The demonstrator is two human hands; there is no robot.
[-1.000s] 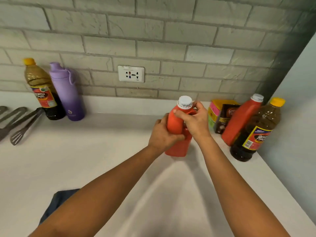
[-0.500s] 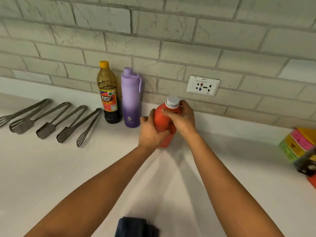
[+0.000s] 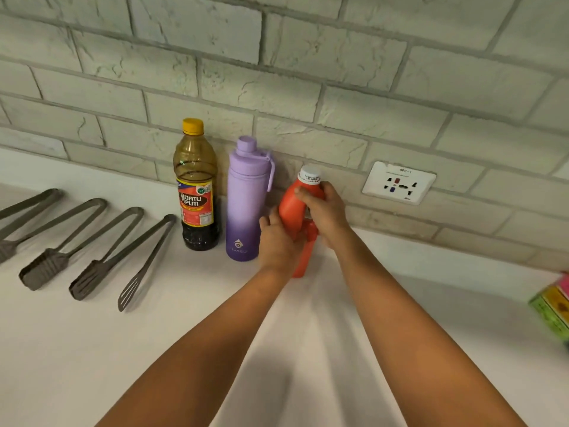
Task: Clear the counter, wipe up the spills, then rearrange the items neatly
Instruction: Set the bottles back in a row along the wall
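The orange bottle [image 3: 295, 211] with the white cap is held upright at the back of the bench [image 3: 184, 349], just right of the purple water bottle [image 3: 246, 198] and near the brick wall [image 3: 277, 72]. The right grip [image 3: 323, 212] is curled round the bottle's neck and handle; the left grip [image 3: 275, 238] is wrapped against its lower body from the left. Whether the base is already resting on the bench cannot be told (it is partly hidden by the left wrist).

The step in hand is judged to be the placing of this bottle in the row begun by the Datu Puti vinegar bottle [image 3: 195, 186] and the water bottle. To be done well, the bottle should be lowered straight down, kept vertical, and set beside the water bottle without knocking it; the same line from the wall should be matched. The lower hold should be released only once the base is felt flat. The tongs [image 3: 101, 251] and the socket [image 3: 398, 183] are best left undisturbed.
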